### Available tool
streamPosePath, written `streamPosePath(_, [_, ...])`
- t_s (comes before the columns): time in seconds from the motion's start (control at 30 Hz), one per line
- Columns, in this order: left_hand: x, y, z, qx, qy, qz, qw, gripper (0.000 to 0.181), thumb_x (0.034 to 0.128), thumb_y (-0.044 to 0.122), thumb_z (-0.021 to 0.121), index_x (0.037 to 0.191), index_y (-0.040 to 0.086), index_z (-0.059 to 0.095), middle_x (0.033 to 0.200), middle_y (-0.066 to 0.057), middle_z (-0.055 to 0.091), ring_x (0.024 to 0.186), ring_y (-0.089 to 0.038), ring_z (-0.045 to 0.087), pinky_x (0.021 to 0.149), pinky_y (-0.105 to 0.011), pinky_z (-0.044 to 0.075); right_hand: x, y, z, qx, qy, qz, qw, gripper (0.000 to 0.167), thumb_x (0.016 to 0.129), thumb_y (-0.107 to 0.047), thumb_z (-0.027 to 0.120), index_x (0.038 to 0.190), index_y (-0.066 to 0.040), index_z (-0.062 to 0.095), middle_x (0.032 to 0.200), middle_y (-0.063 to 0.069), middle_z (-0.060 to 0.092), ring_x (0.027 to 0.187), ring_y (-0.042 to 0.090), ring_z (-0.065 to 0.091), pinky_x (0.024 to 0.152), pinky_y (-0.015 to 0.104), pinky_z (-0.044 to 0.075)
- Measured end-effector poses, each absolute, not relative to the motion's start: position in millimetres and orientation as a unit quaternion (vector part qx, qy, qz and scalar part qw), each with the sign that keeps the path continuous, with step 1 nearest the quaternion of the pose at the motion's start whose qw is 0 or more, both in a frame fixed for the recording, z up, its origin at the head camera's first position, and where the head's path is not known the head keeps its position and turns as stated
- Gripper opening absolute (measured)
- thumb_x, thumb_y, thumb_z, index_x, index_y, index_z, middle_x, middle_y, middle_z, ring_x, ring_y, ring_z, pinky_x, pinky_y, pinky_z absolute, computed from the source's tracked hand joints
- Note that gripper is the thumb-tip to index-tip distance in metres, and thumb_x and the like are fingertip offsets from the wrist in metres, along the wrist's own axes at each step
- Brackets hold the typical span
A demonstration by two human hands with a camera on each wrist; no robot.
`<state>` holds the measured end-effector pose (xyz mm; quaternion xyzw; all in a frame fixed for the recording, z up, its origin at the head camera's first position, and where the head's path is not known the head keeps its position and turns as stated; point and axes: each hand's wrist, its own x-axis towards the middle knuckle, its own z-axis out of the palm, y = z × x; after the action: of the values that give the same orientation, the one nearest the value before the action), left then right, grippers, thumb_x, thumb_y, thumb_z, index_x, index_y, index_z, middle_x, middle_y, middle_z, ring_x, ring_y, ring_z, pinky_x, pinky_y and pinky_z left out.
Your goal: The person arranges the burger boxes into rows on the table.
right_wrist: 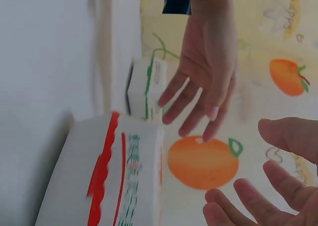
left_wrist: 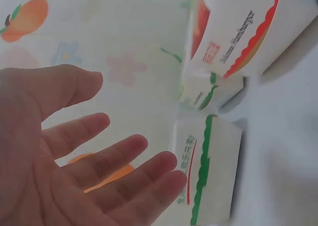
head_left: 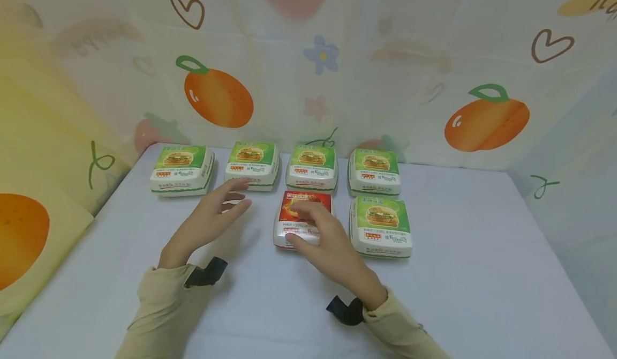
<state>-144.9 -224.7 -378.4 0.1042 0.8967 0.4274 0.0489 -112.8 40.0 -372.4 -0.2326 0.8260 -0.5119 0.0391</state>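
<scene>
A burger box with a red top (head_left: 305, 197) sits at the front of the group, its top printed with a burger. Over it hovers my right hand (head_left: 328, 241), fingers spread and loosely bent, holding nothing; in the right wrist view those fingertips (right_wrist: 243, 191) are apart from the red box (right_wrist: 134, 181). My left hand (head_left: 212, 217) is in the air to the left, just in front of a green-topped burger box (head_left: 250, 158). Its fingers are extended and apart in the left wrist view, with nothing held. Whether a fingertip touches that green box I cannot tell.
Other green-topped burger boxes stand in the back row: far left (head_left: 180, 169), centre (head_left: 312, 169) and right (head_left: 375, 171). Another green box (head_left: 381, 227) lies right of the red one. A white cloth covers the table (head_left: 482, 273); a fruit-print curtain (head_left: 376, 96) hangs behind.
</scene>
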Motion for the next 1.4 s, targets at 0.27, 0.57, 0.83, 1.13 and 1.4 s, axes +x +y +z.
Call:
streamPosePath(0.27, [-142.1, -242.9, -372.1, 0.093, 0.890, 0.446, 0.014, 0.053, 0.1013, 0.029, 0.057, 0.148, 0.010, 0.042, 0.145, -0.020, 0.049, 0.130, -0.037, 0.053, 0.110, -0.055, 0.043, -116.7, 5.6, -367.6, -0.273, 0.816, -0.510, 0.026, 0.049, 0.091, -0.016, 0.072, 0.136, -0.011, 0.054, 0.137, 0.003, 0.057, 0.128, 0.019, 0.054, 0.109, 0.042, 0.047])
streamPosePath(0.57, [-139.5, -257.5, -374.4, 0.083, 0.896, 0.435, -0.036, 0.048, 0.1014, 0.021, 0.056, 0.145, 0.005, 0.045, 0.148, -0.019, 0.049, 0.128, -0.040, 0.053, 0.109, -0.058, 0.042, -118.0, -34.3, -372.6, -0.273, 0.819, -0.503, 0.048, 0.048, 0.094, -0.020, 0.069, 0.139, -0.015, 0.053, 0.140, 0.000, 0.055, 0.129, 0.019, 0.053, 0.107, 0.036, 0.048])
streamPosePath(0.83, [-137.6, -273.5, -378.2, 0.068, 0.900, 0.423, -0.084, 0.043, 0.1004, 0.016, 0.057, 0.141, 0.003, 0.049, 0.143, -0.021, 0.053, 0.124, -0.043, 0.056, 0.105, -0.061, 0.044, -120.4, -60.7, -380.0, -0.282, 0.808, -0.513, 0.063, 0.048, 0.095, -0.019, 0.066, 0.141, -0.014, 0.051, 0.142, 0.002, 0.054, 0.131, 0.020, 0.054, 0.105, 0.030, 0.049])
streamPosePath(1.13, [-140.9, -293.8, -387.0, 0.036, 0.906, 0.402, -0.128, 0.040, 0.0988, 0.013, 0.059, 0.136, -0.001, 0.052, 0.138, -0.023, 0.057, 0.119, -0.040, 0.059, 0.102, -0.041, 0.052, -126.3, -86.0, -387.8, -0.268, 0.814, -0.508, 0.080, 0.051, 0.096, -0.022, 0.066, 0.144, -0.015, 0.048, 0.148, 0.001, 0.049, 0.137, 0.015, 0.047, 0.114, 0.033, 0.042])
streamPosePath(1.4, [-145.7, -309.1, -388.0, 0.008, 0.904, 0.401, -0.150, 0.041, 0.0997, 0.019, 0.058, 0.136, 0.000, 0.054, 0.136, -0.022, 0.058, 0.121, -0.040, 0.057, 0.099, -0.029, 0.052, -132.4, -102.1, -396.4, -0.253, 0.819, -0.507, 0.095, 0.052, 0.096, -0.026, 0.065, 0.144, -0.018, 0.048, 0.149, -0.001, 0.048, 0.140, 0.012, 0.044, 0.116, 0.036, 0.039])
